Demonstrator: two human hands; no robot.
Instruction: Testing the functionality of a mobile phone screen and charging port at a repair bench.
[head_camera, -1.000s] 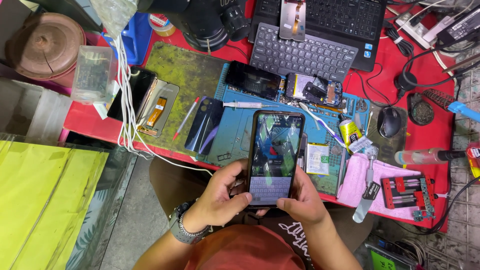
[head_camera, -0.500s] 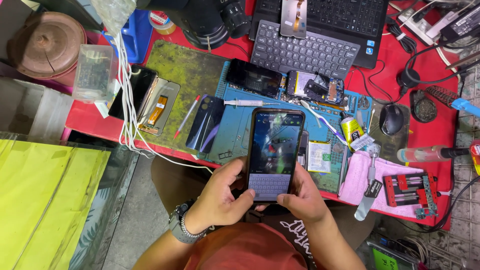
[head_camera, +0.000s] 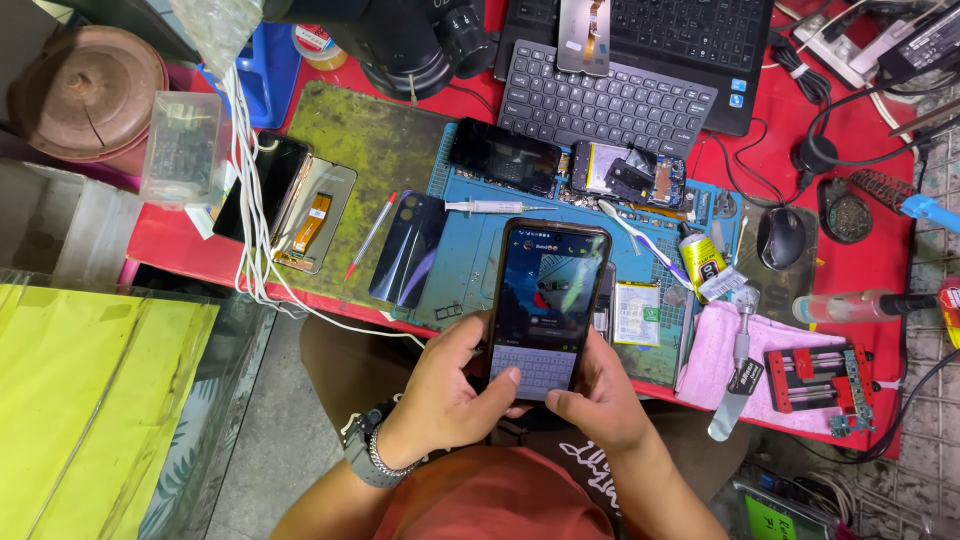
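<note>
You are gripping the lit smartphone (head_camera: 546, 305) in both hands, over the near edge of the blue repair mat (head_camera: 470, 270). Your left hand (head_camera: 447, 392) wraps its left side, thumb on the on-screen keyboard; your right hand (head_camera: 598, 400) clasps its lower right corner, thumb beneath the phone's bottom edge.

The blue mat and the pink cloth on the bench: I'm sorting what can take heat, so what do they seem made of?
The blue mat looks like matte silicone or rubber, with moulded compartments along its edges. The pink cloth looks like soft woven towel fabric, rumpled and fuzzy. Neither is certain by sight.
</note>
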